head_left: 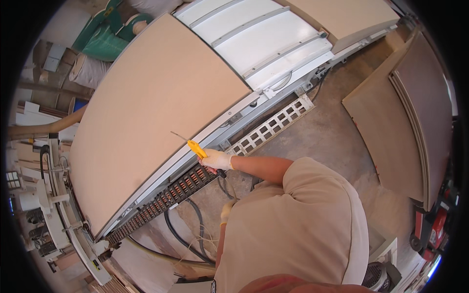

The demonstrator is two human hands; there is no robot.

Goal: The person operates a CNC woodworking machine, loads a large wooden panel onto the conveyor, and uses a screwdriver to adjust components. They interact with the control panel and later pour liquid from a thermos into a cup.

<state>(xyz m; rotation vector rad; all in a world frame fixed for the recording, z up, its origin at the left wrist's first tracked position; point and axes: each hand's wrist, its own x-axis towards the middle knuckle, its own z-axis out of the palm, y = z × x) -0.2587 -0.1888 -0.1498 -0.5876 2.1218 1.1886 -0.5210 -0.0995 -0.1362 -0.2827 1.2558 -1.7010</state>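
Well left of the right hand (216,159) and its grip runs a white machine beam (88,256). Between them a broad tan board (146,97) lies flat, so laying it in place looks done; I can make out no cut or line on its face, and any working of it seems not yet made. Just ahead of the grip, a yellow tool (197,149) points its thin strip over the board; whether the tip touches cannot be told. The right grip, gloved, is closed around the tool's yellow body. Below it the gloved left hand (227,212) is beside the shirt (293,229), its fingers too hidden to tell whether they are apart or together. Up and right of the grip shows the white slatted machine bed (259,44); well to the right, brown panels (391,122) overlap.
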